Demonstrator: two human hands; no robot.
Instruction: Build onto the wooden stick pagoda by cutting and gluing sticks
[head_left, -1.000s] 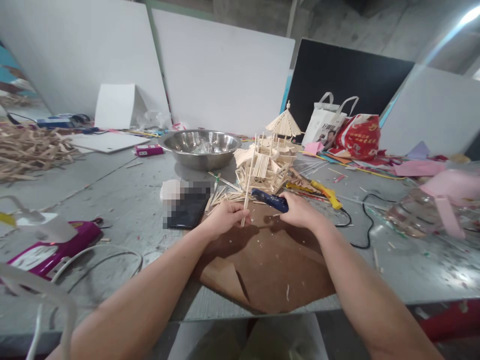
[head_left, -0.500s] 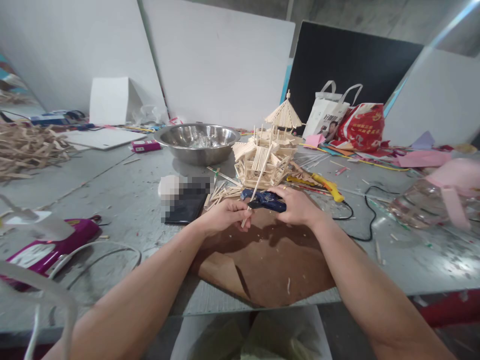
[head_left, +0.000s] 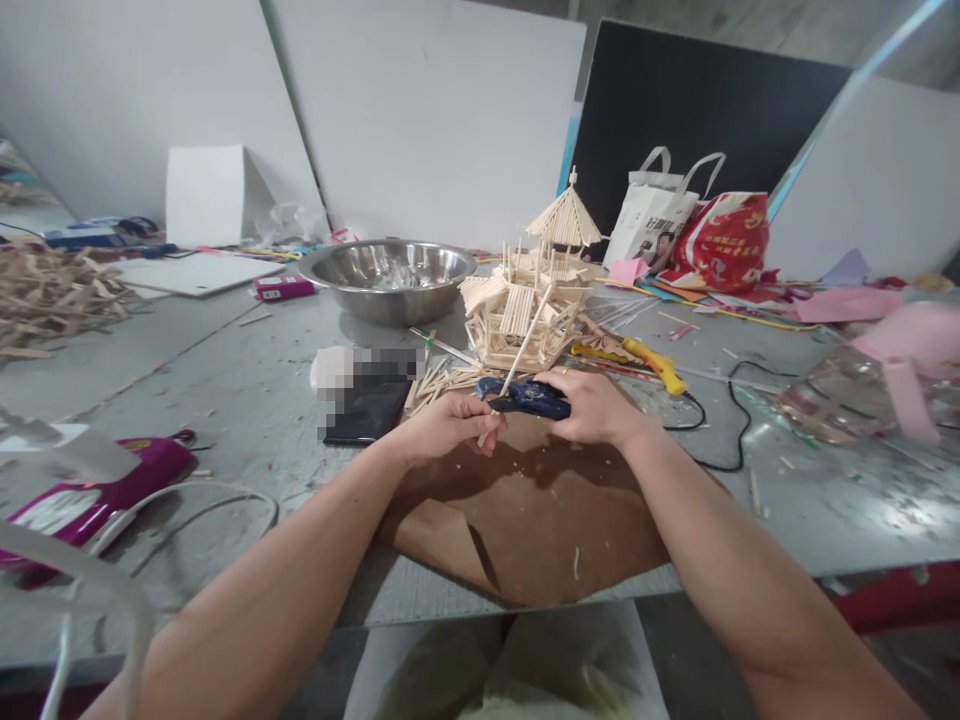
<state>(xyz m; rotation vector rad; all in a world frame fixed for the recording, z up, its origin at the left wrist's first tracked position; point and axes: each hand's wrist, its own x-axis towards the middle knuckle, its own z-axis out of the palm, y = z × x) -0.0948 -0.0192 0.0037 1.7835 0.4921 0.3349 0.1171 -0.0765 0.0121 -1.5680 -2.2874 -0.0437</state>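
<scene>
Between the fingertips of my left hand (head_left: 459, 428) is a thin wooden stick (head_left: 529, 338), tilted up to the right in front of the stick-built model. My right hand (head_left: 589, 405) is wrapped around a dark blue hand tool (head_left: 541, 398), whose black tip meets the stick beside my left fingers. Both hands are over a brown sheet (head_left: 555, 530) with a folded corner. Just behind them stands the wooden stick model (head_left: 517, 310) with a pointed roof. Loose sticks (head_left: 442, 383) lie left of the tool.
A steel bowl (head_left: 390, 300) stands behind at centre-left, a black phone-like slab (head_left: 367, 410) nearer. A yellow-handled tool (head_left: 656, 365) with a black cord lies right. Further out are a purple device (head_left: 112, 490), a clear bottle (head_left: 817, 400) and a wood strip pile (head_left: 52, 295).
The view has shifted slightly. Both hands keep their grips, and the stick and blue tool stay together with little visible change.
</scene>
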